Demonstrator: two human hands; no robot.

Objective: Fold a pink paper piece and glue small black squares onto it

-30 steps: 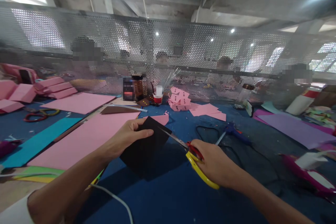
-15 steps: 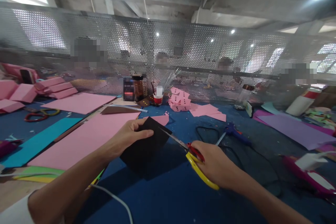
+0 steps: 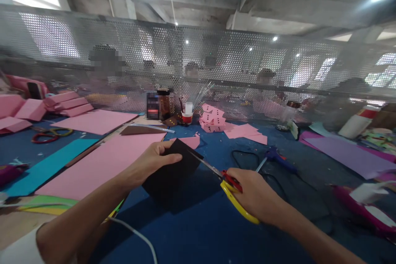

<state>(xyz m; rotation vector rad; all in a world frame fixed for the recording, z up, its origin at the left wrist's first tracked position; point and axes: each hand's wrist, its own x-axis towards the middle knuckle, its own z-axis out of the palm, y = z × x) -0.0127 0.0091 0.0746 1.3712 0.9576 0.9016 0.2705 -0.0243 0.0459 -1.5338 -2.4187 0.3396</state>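
Observation:
My left hand [image 3: 157,159] pinches a sheet of black paper [image 3: 173,181] by its upper left part, thumb on top. The sheet is tilted above the blue tabletop [image 3: 198,235]. My right hand [image 3: 253,194] is wrapped round the handles of a pair of scissors [image 3: 236,202], one loop red and the other yellow. Their blades point up and left, and lie at the paper's upper right edge. Whether the blades are fully closed is hard to make out. Part of the yellow loop shows below my fingers.
Pink paper [image 3: 102,161] and a teal strip [image 3: 52,167] lie left. A blue glue gun [image 3: 280,159] with its cord is right of my hands. Pink dotted pieces [image 3: 213,117] and a red-white cup [image 3: 187,117] stand before the perforated screen [image 3: 222,57]. A white cable [image 3: 136,233] crosses the front.
The view has shifted very slightly. Both hands, the black paper and the scissors keep nearly the same position to one another.

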